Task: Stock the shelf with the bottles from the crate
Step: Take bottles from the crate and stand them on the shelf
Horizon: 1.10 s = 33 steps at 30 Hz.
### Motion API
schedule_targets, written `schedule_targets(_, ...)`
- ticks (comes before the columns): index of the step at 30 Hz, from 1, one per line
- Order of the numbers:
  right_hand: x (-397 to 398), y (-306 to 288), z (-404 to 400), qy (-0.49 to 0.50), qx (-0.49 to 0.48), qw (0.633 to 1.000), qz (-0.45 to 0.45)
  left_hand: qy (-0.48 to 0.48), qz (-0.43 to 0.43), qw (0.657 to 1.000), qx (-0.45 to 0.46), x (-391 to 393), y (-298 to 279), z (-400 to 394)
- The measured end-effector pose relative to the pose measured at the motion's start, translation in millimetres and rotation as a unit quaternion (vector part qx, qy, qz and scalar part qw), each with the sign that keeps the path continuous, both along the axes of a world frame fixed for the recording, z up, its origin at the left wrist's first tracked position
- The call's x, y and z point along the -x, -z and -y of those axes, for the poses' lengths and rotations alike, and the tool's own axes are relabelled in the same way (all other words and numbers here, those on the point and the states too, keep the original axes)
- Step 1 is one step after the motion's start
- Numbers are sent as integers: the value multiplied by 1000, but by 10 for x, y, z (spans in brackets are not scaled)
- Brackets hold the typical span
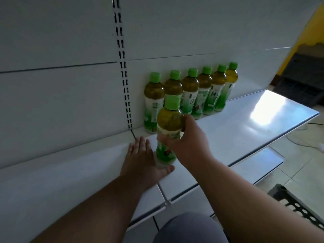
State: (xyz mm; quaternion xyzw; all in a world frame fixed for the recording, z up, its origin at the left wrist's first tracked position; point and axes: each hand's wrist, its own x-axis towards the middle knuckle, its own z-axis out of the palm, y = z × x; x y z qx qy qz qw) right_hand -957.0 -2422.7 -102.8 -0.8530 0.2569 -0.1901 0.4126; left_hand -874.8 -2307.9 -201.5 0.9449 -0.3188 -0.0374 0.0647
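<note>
A person's right hand (188, 137) is gripping a clear plastic bottle of green tea with a green cap (168, 130) around its middle, fingers and thumb curled round the label, holding it upright at the near part of a white metal shelf (236, 130). The left hand (140, 156) is lying flat beside the bottle's base, fingers straight and together, thumb spread out under the bottle's bottom edge; whether the base is resting on the shelf or on the thumb cannot be told. Six matching green-capped bottles (190, 92) are standing in a row at the far side of the shelf, touching one another, against the white back panel (61, 85). A slotted upright rail (125, 88) is running down the panel just left of the row. The corner of a dark perforated plastic crate (298, 206) is showing at near right, on the tiled floor (301, 165).
</note>
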Motion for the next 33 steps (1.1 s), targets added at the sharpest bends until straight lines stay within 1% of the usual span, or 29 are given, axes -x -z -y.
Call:
schedule_targets(4,-4,194,13,4,26,998,-58,4,22,1000,3,18,12,-1)
schedule_targets(9,-248,206,96,-6,45,998,-52,13,0,1000,16,-9,61,-31)
schedule_targets(14,-587,168,116,0,74,996,-48,3,9,999,36,-4,74,-25)
schedule_targets(20,-607,240,118,5,68,997,-46,4,-8,999,38,2,65,-32)
schedule_targets(24,-267,337,127,6,57,997,-60,8,-37,999,25,-8,-24,-51)
schedule_targets(25,-116,337,149,12,63,996,-62,6,-35,999,31,22,-70,-64)
schedule_targets(27,231,311,225,24,64,995,-73,22,0,999,38,144,-182,-92)
schedule_targets(29,607,271,352,42,75,992,-90,74,31,994,72,355,-309,-76)
schedule_targets(31,1014,249,513,71,90,987,-110,150,63,979,123,625,-444,17)
schedule_targets(33,1429,256,677,110,87,983,-121,199,87,962,163,898,-562,187)
